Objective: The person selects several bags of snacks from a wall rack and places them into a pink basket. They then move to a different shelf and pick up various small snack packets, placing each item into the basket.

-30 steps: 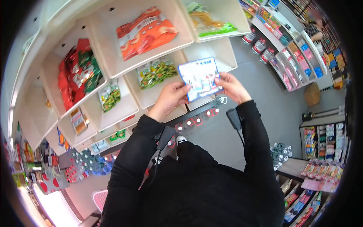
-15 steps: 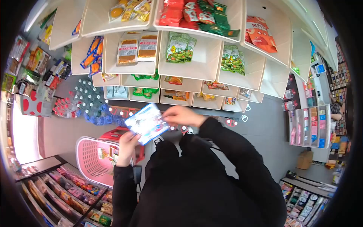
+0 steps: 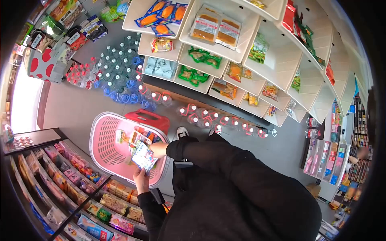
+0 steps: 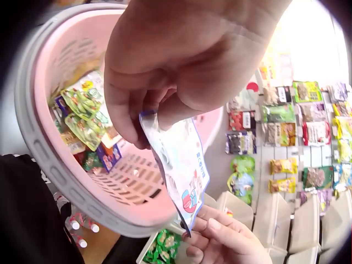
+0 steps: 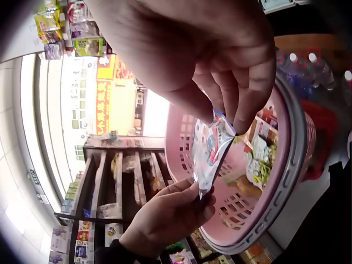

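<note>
A white snack packet with a blue border is held between both hands, over the pink shopping basket. My left hand pinches one edge of it between thumb and fingers, as the left wrist view shows close up. On the opposite edge my right hand pinches the packet at a corner. Inside the basket lie several colourful packets, some with green pictures on them. Part of the basket's contents is hidden behind the hands and packet.
A red basket stands against the pink one. Rows of bottles stand on the floor beyond. Cream bins of packaged food rise ahead and to the right. A low snack shelf runs along the lower left.
Both hands have carried the packet from in front of the cream bins, leftward and down to the pink basket. The head view has swung left, bringing the basket nearer the middle.
</note>
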Tool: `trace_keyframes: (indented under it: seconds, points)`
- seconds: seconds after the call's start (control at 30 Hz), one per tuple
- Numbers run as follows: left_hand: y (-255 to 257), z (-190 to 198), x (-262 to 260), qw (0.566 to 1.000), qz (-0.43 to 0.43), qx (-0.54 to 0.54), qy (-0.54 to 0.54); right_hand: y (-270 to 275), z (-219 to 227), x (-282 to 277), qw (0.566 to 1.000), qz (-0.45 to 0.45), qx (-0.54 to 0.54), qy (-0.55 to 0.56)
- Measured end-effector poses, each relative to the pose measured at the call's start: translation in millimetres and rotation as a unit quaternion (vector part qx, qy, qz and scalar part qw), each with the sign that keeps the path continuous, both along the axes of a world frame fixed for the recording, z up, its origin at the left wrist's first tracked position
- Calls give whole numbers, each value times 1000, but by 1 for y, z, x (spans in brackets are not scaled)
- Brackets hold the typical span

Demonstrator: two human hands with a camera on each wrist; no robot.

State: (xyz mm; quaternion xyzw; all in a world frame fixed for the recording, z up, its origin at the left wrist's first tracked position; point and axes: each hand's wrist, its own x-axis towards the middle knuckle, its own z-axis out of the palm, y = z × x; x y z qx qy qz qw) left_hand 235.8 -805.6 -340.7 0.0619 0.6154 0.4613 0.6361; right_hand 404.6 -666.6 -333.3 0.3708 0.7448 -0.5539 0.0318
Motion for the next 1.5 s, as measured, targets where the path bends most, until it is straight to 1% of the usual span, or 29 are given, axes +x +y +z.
trace_keyframes:
  seconds: [0.03, 0.07, 0.13, 0.17, 0.2, 0.27, 0.3, 0.33, 0.4, 0.47, 0.5, 0.53, 0.6, 0.63, 0.73, 0.8, 0.87, 0.93, 1.0, 1.07, 1.1, 1.13, 1.2, 1.23, 1.27, 1.33, 1.4, 1.43, 1.5]
  points:
    - [-3, -8, -5, 1000, 1, -5, -5, -6, -12, -9, 999, -10, -53, 5]
    - [-4, -14, -8, 999, 22, -40, -3, -18, -42, -20, 998, -8, -58, 0]
    - [-2, -27, -15, 996, 48, -75, -5, -40, -102, -39, 997, -29, -16, 75]
    - [-2, -36, -19, 996, 33, -87, 0, -22, -33, -21, 984, -51, -170, -22]
    - [-4, -44, -21, 995, 19, -100, 6, -17, -19, -16, 984, -44, -171, -25]
    - [-5, -66, -22, 991, 44, -128, 21, -12, -9, -15, 963, -79, -251, -53]
    - [-5, -78, -23, 992, 43, -120, 14, -13, -7, -13, 964, -89, -247, -39]
    - [-6, -88, -25, 993, 43, -111, 7, -11, -8, -11, 967, -72, -241, -34]
    - [0, -87, -17, 989, 63, -129, 26, -1, -6, -1, 981, 53, -187, -20]
    - [1, -97, -20, 981, -37, -174, 80, 5, -4, 17, 970, 9, -241, 37]
    - [11, -81, -15, 964, -87, -186, 170, 11, 10, 31, 964, -40, -253, 70]
    - [19, -77, -17, 964, -84, -183, 173, 22, 26, 45, 957, -58, -275, 77]
    - [35, -68, -22, 952, -67, 50, 293, 36, 34, 72, 937, -141, -306, 87]
    - [47, -62, -25, 951, -66, 54, 297, 47, 37, 88, 941, -154, -290, 86]
    - [114, 2, -20, 885, -166, 84, 426, 86, 38, 127, 937, -232, -239, 102]
    - [172, 40, 1, 922, -108, 150, 340, 120, 55, 144, 942, -265, -186, 90]
    - [229, 86, 31, 838, -190, 245, 448, 153, 53, 156, 939, -291, -134, 126]
    - [275, 80, 52, 831, -181, 301, 431, 181, 74, 157, 924, -337, -139, 113]
    - [314, 90, 85, 846, -186, 350, 356, 210, 71, 159, 932, -338, -97, 90]
    - [350, 75, 110, 853, -197, 358, 325, 232, 71, 156, 938, -333, -58, 77]
    - [366, 70, 120, 849, -222, 346, 332, 244, 55, 155, 945, -318, 27, 73]
    - [380, 64, 129, 845, -248, 333, 337, 256, 45, 154, 948, -311, 23, 69]
    - [406, 42, 146, 837, -245, 345, 347, 275, 35, 148, 935, -322, 126, 71]
    - [416, 35, 149, 840, -241, 340, 347, 282, 35, 146, 926, -349, 132, 64]
    - [424, 38, 151, 850, -244, 323, 336, 293, 27, 145, 916, -323, 233, 34]
    - [437, 34, 152, 863, -245, 304, 322, 306, 52, 134, 913, -301, 265, -71]
    - [453, 28, 151, 877, -235, 272, 319, 326, 51, 129, 911, -293, 267, -111]
    - [463, 26, 150, 899, -240, 247, 269, 334, 49, 125, 907, -290, 266, -149]
    - [477, 24, 151, 888, -212, 259, 315, 348, 34, 125, 905, -292, 276, -141]
